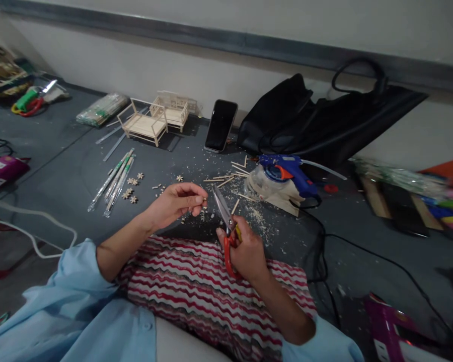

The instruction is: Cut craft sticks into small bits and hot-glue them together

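My left hand (179,205) pinches a tiny piece of pale wood (204,200) between thumb and fingertips; its exact shape is too small to tell. In my right hand (249,249) is a pair of scissors (222,207) with red and yellow handles, blades pointing up toward the left hand but apart from the piece. Thin wooden sticks (241,171) and pale chips lie on the dark work surface just beyond. Small star-shaped wooden pieces (130,193) are scattered left of my left hand, and a single one (179,178) lies above it.
Two miniature stick-built benches (145,125) stand at the back beside a propped phone (221,125). A blue glue gun (287,168) rests on a clear plastic tub (258,182), its black cord trailing right. Wrapped stick packets (115,178) lie left; a black bag (305,120) leans against the wall.
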Demonstrator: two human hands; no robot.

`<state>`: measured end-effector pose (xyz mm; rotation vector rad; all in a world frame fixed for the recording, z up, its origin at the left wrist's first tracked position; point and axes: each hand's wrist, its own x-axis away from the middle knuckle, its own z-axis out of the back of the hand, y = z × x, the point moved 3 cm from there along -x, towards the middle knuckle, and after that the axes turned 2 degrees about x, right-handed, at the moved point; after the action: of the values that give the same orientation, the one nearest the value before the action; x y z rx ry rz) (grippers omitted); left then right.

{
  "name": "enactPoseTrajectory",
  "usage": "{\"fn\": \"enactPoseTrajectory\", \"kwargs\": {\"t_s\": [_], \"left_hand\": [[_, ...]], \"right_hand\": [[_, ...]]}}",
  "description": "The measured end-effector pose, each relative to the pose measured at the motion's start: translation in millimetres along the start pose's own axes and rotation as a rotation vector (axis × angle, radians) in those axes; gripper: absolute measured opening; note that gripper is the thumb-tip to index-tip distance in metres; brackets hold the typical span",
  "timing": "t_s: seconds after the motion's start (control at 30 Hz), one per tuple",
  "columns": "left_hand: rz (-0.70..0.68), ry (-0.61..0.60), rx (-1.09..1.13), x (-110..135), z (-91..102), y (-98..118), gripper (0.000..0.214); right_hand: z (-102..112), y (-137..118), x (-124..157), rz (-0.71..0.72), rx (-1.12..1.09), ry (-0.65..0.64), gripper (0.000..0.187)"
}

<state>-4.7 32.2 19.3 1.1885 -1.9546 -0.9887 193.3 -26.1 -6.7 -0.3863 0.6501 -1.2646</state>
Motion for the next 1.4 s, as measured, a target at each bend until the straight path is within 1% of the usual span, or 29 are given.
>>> {"fn": "enactPoseTrajectory", "kwargs": {"t_s": [0.17, 0.33, 0.53, 0.67, 0.9, 1.13, 1.27, 1.4], "left_hand": [[-0.024, 0.028, 0.057, 0.6, -1.2, -1.5, 0.015], [-0.063, 0.054, 0.057, 1.3, -4.2, -2.4, 0.019], [-0.114, 0.08, 0.026, 0.7, -4.2, -4.9, 0.016], [-0.116, 0.11, 0.025, 1.4, -3.7, -4.7, 0.017], [-0.075, 0.068, 0.036, 3.7, -5.8, -5.4, 0.016], [-0.076, 0.046, 0.031, 4.0, -8.3, -10.6, 0.019], [-0.102, 0.034, 0.032, 3.4, -10.4, -12.8, 0.019], [-0.188, 0.044, 0.006, 3.2, -10.2, -12.6, 0.022]], "right_hand": [[-0.9, 0.8, 0.9, 0.003, 0.004, -0.019, 0.027], [-1.1, 0.1, 0.9, 0.025, 0.053, -0.016, 0.03], [0.8, -3.1, 1.6, 0.084, 0.219, 0.021, 0.033], [1.5, -5.2, 1.3, 0.101, 0.324, 0.026, 0.033], [1.0, -4.1, 1.8, 0.135, 0.406, 0.069, 0.032], [0.9, -5.4, 0.1, 0.15, 0.459, 0.104, 0.031], [1.2, -6.6, -0.1, 0.137, 0.488, 0.079, 0.032], [1.9, -7.7, 0.6, 0.135, 0.5, 0.074, 0.032]]}}
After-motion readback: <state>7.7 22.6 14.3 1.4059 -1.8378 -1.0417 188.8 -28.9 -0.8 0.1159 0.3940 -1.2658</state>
